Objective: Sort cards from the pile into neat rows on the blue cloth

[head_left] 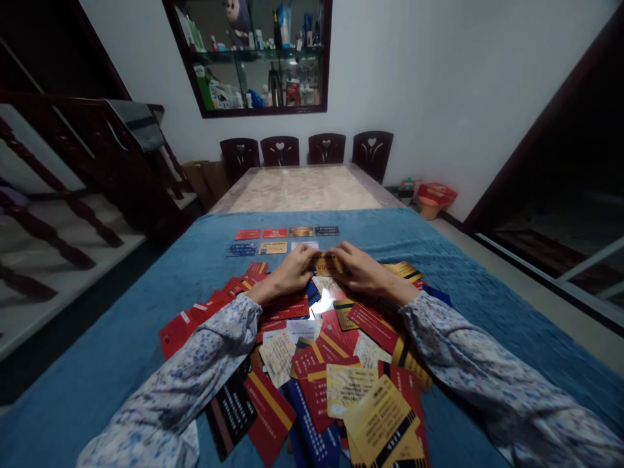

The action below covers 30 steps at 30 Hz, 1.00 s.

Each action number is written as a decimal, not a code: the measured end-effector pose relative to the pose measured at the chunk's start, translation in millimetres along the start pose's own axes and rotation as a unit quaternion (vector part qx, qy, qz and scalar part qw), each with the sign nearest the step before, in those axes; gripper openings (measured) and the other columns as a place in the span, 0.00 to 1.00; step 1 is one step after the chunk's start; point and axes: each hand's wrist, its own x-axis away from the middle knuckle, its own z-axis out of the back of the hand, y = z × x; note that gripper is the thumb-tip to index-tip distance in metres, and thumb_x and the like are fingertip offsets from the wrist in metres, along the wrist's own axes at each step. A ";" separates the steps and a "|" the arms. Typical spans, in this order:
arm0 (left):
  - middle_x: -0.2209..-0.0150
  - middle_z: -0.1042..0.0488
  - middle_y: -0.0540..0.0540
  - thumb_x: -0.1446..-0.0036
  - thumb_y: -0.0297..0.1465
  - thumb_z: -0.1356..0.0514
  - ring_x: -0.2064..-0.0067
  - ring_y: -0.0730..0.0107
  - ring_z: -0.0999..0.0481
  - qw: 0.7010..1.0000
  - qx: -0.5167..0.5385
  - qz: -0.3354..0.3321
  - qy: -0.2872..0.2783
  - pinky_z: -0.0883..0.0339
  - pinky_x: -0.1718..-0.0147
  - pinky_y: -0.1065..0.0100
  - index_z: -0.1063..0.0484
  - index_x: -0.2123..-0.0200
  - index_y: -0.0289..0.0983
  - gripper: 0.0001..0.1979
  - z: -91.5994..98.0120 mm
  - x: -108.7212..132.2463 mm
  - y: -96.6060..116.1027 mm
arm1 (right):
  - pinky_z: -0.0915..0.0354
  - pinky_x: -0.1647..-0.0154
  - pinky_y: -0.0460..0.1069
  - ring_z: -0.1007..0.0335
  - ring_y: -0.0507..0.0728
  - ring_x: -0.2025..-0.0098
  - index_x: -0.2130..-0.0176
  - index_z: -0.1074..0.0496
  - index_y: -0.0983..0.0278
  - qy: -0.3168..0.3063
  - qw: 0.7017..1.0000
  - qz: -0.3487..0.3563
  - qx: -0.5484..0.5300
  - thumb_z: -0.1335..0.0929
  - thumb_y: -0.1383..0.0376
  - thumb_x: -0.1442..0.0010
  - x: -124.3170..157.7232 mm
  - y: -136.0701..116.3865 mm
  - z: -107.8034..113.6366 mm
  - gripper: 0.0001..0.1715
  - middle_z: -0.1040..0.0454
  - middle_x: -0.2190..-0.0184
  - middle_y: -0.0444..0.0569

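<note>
Between my two hands is a gold VIP card, held upright enough that its face shows. My left hand closes on its left edge, and my right hand grips the right edge. Below and around my wrists spreads a loose pile of plastic cards: a red card, a gold card, a black card and a blue card are among them. Just beyond my hands lie two short rows of cards, with a dark card at the right end of the far row. A pale card is partly hidden behind my left fingers.
A blue cloth covers the near part of the table, with the bare marble top beyond it. Dark chairs stand along the far end. A stair railing is at the left, and a red bag sits on the floor at right.
</note>
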 end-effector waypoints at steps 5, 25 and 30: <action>0.49 0.31 0.40 0.47 0.21 0.40 0.48 0.58 0.27 1.000 0.009 -0.005 0.013 0.29 0.45 0.56 0.30 0.41 0.36 0.28 4.3 0.4 2.2 | 0.27 0.50 0.58 0.28 0.62 0.51 0.42 0.31 0.64 0.023 0.999 0.020 -0.017 0.29 0.67 0.40 -1.9 2.9 1.9 0.27 0.29 0.51 0.59; 0.50 0.28 0.38 0.48 0.24 0.38 0.48 0.54 0.28 0.994 -0.101 0.010 -0.033 0.31 0.46 0.56 0.27 0.49 0.36 0.20 55.3 -2.4 -20.6 | 0.34 0.54 0.54 0.34 0.59 0.58 0.54 0.25 0.65 -0.059 0.995 0.029 0.074 0.30 0.67 0.37 -65.6 -1.8 9.9 0.11 0.27 0.58 0.55; 0.53 0.27 0.39 0.48 0.24 0.38 0.49 0.54 0.27 0.989 -0.136 0.028 -0.050 0.31 0.47 0.56 0.26 0.53 0.36 0.17 70.9 -6.0 -38.2 | 0.36 0.56 0.52 0.33 0.58 0.59 0.55 0.25 0.66 -0.093 0.992 0.029 0.075 0.29 0.67 0.39 -92.1 -1.7 5.4 0.11 0.26 0.58 0.55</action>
